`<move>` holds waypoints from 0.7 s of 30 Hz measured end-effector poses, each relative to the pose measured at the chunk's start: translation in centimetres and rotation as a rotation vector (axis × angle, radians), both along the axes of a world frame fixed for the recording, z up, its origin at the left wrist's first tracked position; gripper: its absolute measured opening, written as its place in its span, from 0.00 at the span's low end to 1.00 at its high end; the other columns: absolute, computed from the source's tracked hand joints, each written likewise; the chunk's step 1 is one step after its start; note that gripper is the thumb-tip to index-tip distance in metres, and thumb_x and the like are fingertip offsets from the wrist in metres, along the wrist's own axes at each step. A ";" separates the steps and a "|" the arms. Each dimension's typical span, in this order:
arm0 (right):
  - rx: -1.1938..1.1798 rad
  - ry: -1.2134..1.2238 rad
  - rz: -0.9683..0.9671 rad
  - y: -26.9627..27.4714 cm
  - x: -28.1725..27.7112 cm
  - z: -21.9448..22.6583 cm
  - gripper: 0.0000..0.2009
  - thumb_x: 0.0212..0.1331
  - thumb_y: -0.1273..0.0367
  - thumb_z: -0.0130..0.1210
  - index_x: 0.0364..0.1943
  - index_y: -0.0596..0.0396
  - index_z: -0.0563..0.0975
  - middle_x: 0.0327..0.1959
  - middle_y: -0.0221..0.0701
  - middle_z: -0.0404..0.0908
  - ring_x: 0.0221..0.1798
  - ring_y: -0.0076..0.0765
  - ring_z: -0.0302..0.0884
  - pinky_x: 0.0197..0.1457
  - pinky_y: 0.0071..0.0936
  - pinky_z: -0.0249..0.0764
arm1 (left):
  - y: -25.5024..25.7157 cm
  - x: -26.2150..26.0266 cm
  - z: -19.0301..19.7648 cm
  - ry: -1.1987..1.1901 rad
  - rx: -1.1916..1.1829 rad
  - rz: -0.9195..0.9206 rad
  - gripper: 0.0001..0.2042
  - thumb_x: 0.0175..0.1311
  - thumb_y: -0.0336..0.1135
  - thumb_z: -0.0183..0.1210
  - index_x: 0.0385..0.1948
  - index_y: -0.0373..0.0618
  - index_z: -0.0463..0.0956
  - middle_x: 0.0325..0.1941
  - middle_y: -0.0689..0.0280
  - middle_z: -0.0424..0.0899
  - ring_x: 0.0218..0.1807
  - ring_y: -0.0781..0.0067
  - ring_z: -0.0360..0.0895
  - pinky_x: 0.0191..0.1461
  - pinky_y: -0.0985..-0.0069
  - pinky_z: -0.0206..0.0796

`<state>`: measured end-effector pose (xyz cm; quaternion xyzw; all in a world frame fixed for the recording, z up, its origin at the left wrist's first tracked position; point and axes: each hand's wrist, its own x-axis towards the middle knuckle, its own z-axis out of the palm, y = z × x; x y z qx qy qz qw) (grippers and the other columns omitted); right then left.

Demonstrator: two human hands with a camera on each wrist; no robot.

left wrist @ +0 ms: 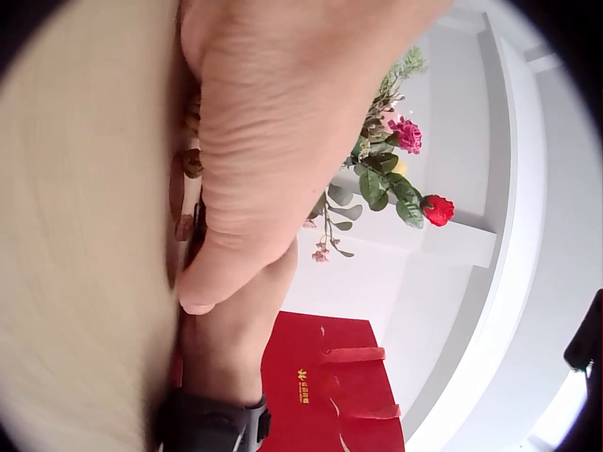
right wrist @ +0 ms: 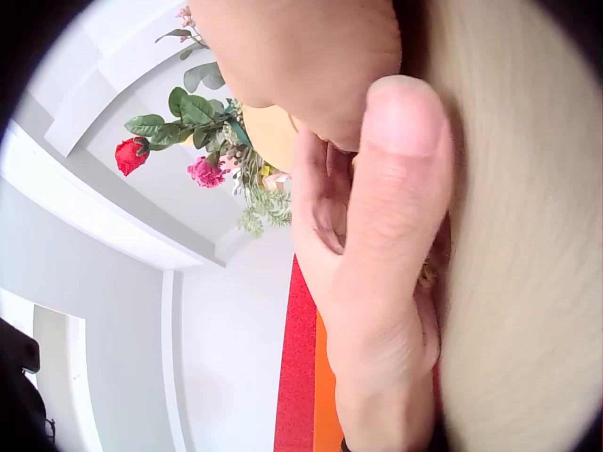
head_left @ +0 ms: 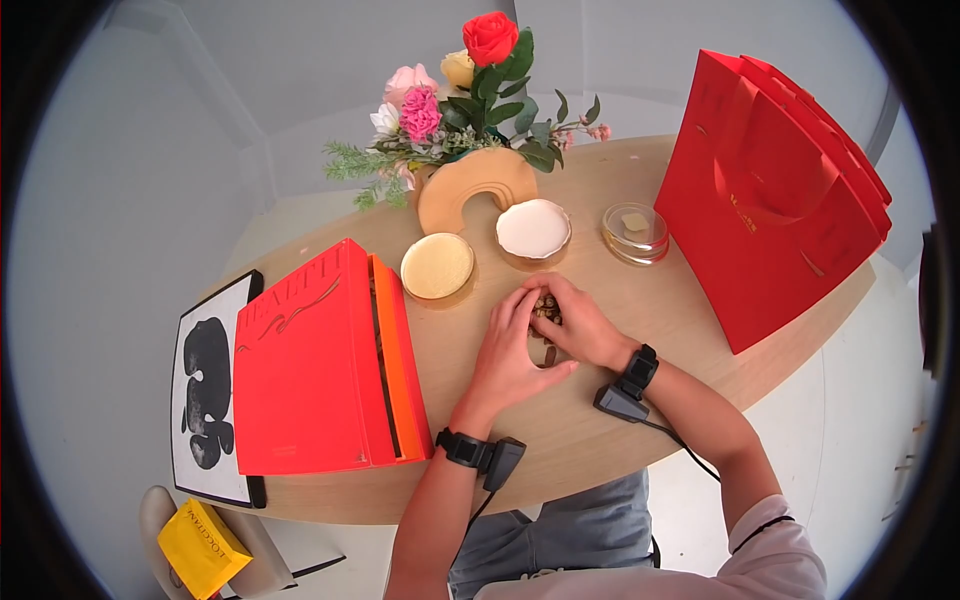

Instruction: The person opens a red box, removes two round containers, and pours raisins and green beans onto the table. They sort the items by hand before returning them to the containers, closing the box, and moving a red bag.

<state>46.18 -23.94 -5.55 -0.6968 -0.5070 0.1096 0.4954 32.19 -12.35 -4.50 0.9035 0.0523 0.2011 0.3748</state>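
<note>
On the table in the head view lies a small pile of shiny brown pieces point(head_left: 546, 308), partly covered by both hands; their exact kind is hard to make out. The left hand point(head_left: 505, 355) curves along the pile's left side, its fingertips meeting the other hand at the far side and its thumb stretched out nearer the body. From the right, the right hand point(head_left: 585, 325) arches over the pile, with its thumb among the pieces. A few brown bits point(left wrist: 192, 163) show under the left palm in the left wrist view, low against the tabletop.
Beyond the hands stand a gold round lid or tin point(head_left: 437, 266), a white-topped round container point(head_left: 533, 228) and a clear round dish point(head_left: 635, 234). A red box point(head_left: 310, 370) lies left, a red paper bag point(head_left: 760, 200) stands right. Flowers point(head_left: 460, 100) rise behind an arched vase point(head_left: 470, 185).
</note>
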 end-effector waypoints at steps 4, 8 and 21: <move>0.000 0.015 -0.022 0.0 0.0 0.1 0.22 0.65 0.74 0.59 0.63 0.57 0.72 0.55 0.46 0.83 0.58 0.50 0.84 0.62 0.41 0.80 | -0.2 0.1 0.1 -0.003 0.035 -0.002 0.53 0.45 0.46 0.81 0.75 0.35 0.60 0.77 0.48 0.62 0.78 0.45 0.59 0.80 0.55 0.58; 0.062 0.051 -0.025 0.1 -0.3 0.1 0.22 0.63 0.74 0.58 0.62 0.58 0.72 0.49 0.49 0.82 0.53 0.57 0.82 0.59 0.44 0.79 | -0.3 0.3 0.0 -0.020 0.107 0.006 0.55 0.44 0.48 0.81 0.75 0.35 0.59 0.78 0.47 0.62 0.79 0.44 0.57 0.81 0.54 0.55; 0.068 0.056 -0.036 -0.1 -0.6 0.8 0.29 0.54 0.77 0.58 0.65 0.60 0.69 0.45 0.42 0.80 0.52 0.48 0.80 0.63 0.41 0.77 | -0.5 1.2 -0.4 -0.010 0.296 0.152 0.58 0.43 0.50 0.82 0.75 0.38 0.53 0.77 0.46 0.62 0.81 0.38 0.55 0.84 0.48 0.47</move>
